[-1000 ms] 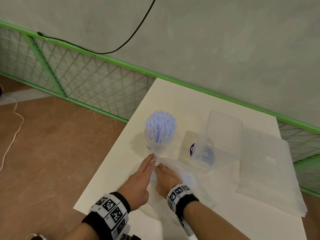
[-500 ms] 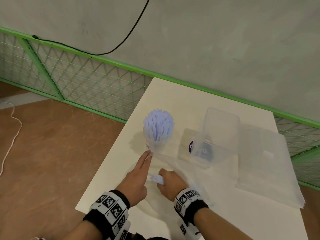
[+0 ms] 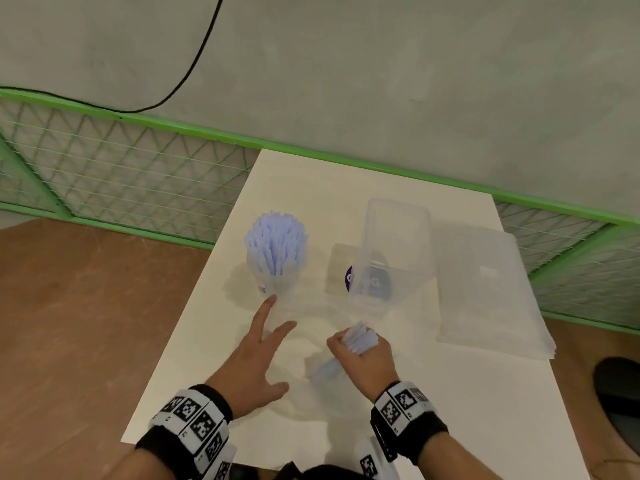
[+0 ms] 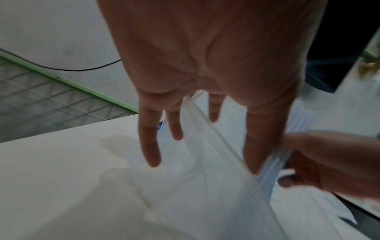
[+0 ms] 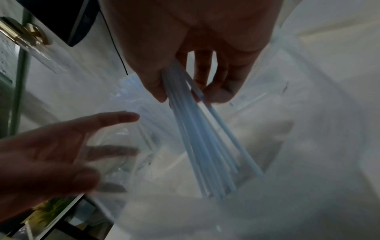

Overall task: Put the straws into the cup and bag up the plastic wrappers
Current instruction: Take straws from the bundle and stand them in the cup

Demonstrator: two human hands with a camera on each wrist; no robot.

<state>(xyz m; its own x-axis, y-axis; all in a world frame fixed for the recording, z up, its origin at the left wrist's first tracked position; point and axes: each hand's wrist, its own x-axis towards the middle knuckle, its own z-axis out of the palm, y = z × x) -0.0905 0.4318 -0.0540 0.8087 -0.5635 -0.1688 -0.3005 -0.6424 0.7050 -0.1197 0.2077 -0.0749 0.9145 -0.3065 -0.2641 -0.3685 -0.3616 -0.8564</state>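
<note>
The white table (image 3: 346,188) runs off the bottom edge of the head view, and both forearms are cut off there too. At about 3 o'clock on it lies a flat stack of clear plastic bags (image 3: 485,289), hard to tell apart from the tabletop. A clear box (image 3: 398,251) stands near the middle; the dark round label behind it is partly hidden and unreadable. At 10 o'clock the cup (image 3: 273,282) stands upright, packed with pale blue straws; its wall is nearly invisible. A thin clear plastic wrapper (image 4: 205,186) spreads across the table toward 6 o'clock, its outline lost in glare and blur.

The left hand (image 3: 254,358) lies over the wrapper with fingers straight and spread apart, index tip just beside the cup's base; whether it presses down, I cannot tell. The right hand (image 3: 363,358), at 5 o'clock from the cup, has fingers and thumb curled tight around a bundle of straws (image 5: 205,138), whose ends fan out past the fist.
</note>
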